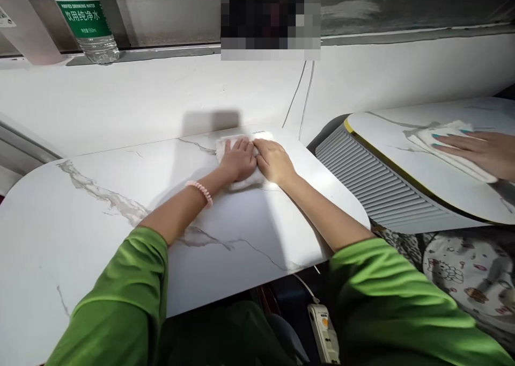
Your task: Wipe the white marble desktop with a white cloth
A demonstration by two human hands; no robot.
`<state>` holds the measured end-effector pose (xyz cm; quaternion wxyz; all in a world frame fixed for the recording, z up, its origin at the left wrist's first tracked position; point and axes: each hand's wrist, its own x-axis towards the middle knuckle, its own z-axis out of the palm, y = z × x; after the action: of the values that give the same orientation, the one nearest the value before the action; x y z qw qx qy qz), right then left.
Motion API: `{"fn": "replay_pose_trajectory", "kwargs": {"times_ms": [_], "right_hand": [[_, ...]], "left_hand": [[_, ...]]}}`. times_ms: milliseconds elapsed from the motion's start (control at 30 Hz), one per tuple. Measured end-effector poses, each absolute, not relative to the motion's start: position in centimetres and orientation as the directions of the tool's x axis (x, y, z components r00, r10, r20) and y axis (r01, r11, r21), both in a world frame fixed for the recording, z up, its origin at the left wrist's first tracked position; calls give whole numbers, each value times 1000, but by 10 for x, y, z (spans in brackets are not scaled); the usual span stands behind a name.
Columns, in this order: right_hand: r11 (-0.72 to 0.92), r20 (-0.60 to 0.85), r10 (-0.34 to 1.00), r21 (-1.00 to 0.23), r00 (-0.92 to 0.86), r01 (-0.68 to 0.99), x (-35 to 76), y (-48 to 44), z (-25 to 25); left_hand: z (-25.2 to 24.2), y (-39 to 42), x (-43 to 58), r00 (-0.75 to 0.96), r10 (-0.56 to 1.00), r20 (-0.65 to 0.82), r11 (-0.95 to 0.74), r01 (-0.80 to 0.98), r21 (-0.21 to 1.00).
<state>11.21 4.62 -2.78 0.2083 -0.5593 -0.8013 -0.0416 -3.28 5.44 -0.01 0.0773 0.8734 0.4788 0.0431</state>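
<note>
Both my hands press flat on a white cloth (225, 144) lying on the white marble-look table (120, 194), near its far edge by the wall. My left hand (238, 159) lies with fingers stretched over the cloth's left part; a pink bracelet is on that wrist. My right hand (274, 161) rests beside it, touching it, fingers extended on the cloth's right part. Green sleeves cover both my upper arms.
A water bottle (86, 20) stands on the window ledge at the upper left. To the right is a second marble table (402, 162) where another person's hand (478, 151) presses a white cloth (442, 140). A power strip (324, 334) hangs below the table edge.
</note>
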Motion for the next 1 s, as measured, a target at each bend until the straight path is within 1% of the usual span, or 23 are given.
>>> {"fn": "replay_pose_trajectory", "kwargs": {"times_ms": [133, 267, 367, 567, 767, 900, 1000], "right_hand": [[425, 369, 870, -223, -328, 877, 111, 98, -26], [441, 358, 869, -249, -341, 862, 108, 128, -27], [460, 371, 858, -247, -355, 853, 108, 135, -30], [462, 386, 850, -221, -358, 859, 107, 124, -33], [473, 349, 844, -130, -406, 872, 95, 78, -30], [470, 323, 844, -57, -429, 881, 86, 9, -29], [461, 355, 837, -47, -416, 886, 76, -55, -29]], "left_hand": [[-1, 88, -32, 444, 896, 5, -438, 881, 179], [-3, 103, -30, 345, 938, 40, -347, 920, 182], [-4, 106, -29, 337, 940, 55, -342, 922, 184], [-3, 97, -32, 329, 944, 23, -328, 927, 180], [0, 54, -46, 362, 932, 27, -362, 917, 169], [3, -4, -61, 435, 900, 18, -432, 888, 157], [4, -57, -75, 503, 864, 25, -501, 854, 141]]}}
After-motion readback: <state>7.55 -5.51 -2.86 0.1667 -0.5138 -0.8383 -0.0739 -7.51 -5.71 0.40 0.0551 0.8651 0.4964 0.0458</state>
